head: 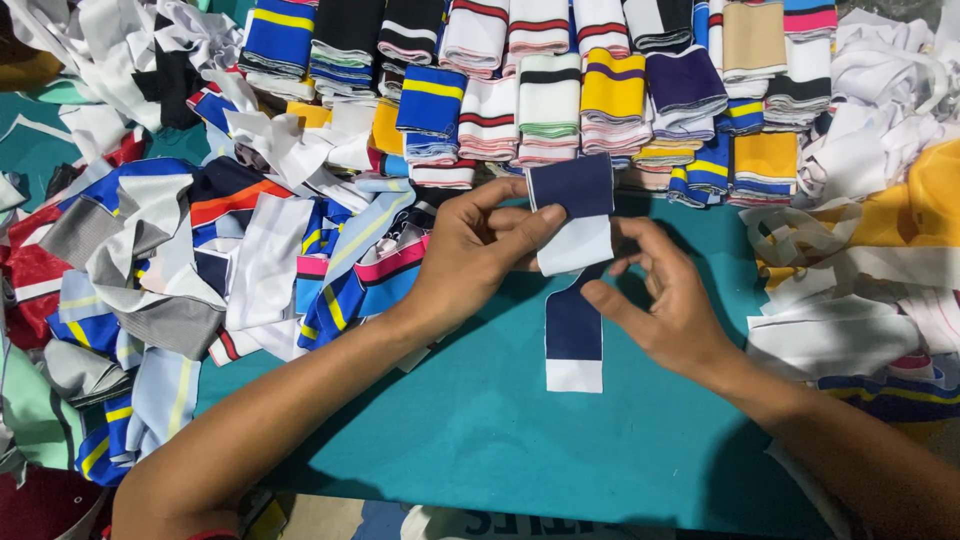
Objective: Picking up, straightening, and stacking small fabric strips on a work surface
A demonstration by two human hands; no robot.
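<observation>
Bare teal desk (480, 420) lay open below the hands; folded stacks (560, 100) walled the far edge, loose fabric heaps (150, 260) crowded the left, and white scraps (850, 260) the right.

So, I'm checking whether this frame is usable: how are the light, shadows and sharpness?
Head view: even, bright light; soft shadows fall under both forearms on the teal table; left hand, right hand and the navy-and-white fabric strip look sharp; no glare; corners darken slightly.
</observation>
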